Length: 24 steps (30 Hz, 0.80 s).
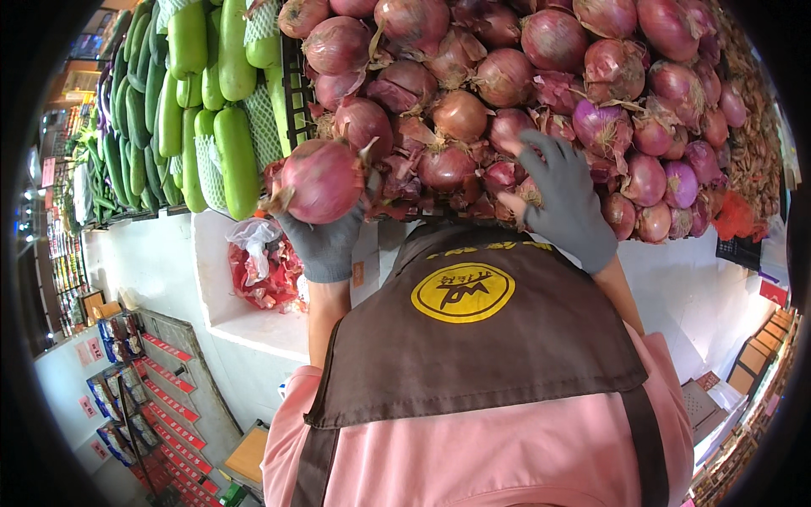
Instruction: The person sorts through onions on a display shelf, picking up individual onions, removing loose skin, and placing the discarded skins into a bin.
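Note:
My left hand [329, 247], in a grey glove with bare fingertips, holds a large red onion [322, 182] over the near left corner of the onion display. Dry root or stem tufts stick out at both ends of this onion. My right hand [567, 196], gloved the same way, hovers over the front of the heap with its fingers spread and nothing in them. Below its fingers lie a small onion [504, 176] and loose skins. The heap of red onions [447, 168] fills the upper middle; some have torn, peeling skins.
Left of a black crate edge [295, 95] lie green gourds [236, 163], some in white foam netting, and cucumbers [136, 117]. A white foam box [253, 333] below holds onion skins and a plastic bag [256, 244]. Red netting [738, 217] sits at the right corner.

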{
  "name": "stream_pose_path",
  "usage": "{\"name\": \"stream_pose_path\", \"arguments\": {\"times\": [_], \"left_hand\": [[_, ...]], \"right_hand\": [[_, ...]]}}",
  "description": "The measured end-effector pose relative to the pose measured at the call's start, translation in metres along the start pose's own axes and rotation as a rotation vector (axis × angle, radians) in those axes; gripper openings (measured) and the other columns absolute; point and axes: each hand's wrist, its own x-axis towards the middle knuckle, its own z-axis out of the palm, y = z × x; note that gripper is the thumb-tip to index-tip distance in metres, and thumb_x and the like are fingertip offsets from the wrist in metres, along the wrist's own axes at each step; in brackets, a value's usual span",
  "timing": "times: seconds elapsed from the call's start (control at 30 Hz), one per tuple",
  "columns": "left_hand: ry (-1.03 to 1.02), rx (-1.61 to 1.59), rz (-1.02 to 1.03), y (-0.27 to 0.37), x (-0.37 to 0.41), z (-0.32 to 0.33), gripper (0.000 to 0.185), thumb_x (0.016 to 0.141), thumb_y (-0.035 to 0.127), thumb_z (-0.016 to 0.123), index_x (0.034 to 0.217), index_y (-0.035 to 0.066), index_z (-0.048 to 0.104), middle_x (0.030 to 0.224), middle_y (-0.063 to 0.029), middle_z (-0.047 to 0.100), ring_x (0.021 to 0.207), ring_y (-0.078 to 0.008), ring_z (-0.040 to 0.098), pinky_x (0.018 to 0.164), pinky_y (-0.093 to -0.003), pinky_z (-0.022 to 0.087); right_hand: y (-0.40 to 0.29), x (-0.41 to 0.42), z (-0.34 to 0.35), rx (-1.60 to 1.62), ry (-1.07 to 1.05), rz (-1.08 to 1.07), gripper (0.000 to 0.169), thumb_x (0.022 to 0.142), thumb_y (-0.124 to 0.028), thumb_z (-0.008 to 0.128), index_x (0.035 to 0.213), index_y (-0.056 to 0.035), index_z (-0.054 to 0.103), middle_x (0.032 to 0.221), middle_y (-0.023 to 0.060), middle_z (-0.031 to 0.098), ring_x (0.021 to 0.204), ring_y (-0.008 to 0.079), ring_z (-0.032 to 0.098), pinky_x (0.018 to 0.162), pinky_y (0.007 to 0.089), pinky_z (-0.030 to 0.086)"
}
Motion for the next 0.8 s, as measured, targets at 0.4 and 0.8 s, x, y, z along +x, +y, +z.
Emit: {"name": "stream_pose_path", "arguments": {"times": [0.4,0.8], "left_hand": [[0.084,-0.007,0.088,0.004,-0.011,-0.029,0.071,0.087,0.051,0.055,0.139,0.005,0.042,0.140,-0.0175,0.047,0.125,-0.0334,0.049,0.104,-0.0492,0.041],[0.060,-0.029,0.051,0.003,-0.008,-0.034,0.072,0.085,0.054,0.055,0.138,0.007,0.044,0.138,-0.0155,0.049,0.123,-0.0308,0.051,0.102,-0.0461,0.044]], "right_hand": [[-0.012,0.118,0.056,-0.337,-0.280,0.133,0.057,0.067,-0.042,0.077,0.102,-0.0003,0.061,0.100,0.0169,0.061,0.077,0.0310,0.068,0.066,0.0411,0.055],[0.005,0.111,0.051,-0.155,-0.191,0.065,0.061,0.057,-0.042,0.084,0.099,-0.0039,0.061,0.100,0.0111,0.056,0.085,0.0323,0.063,0.072,0.0442,0.052]]}}
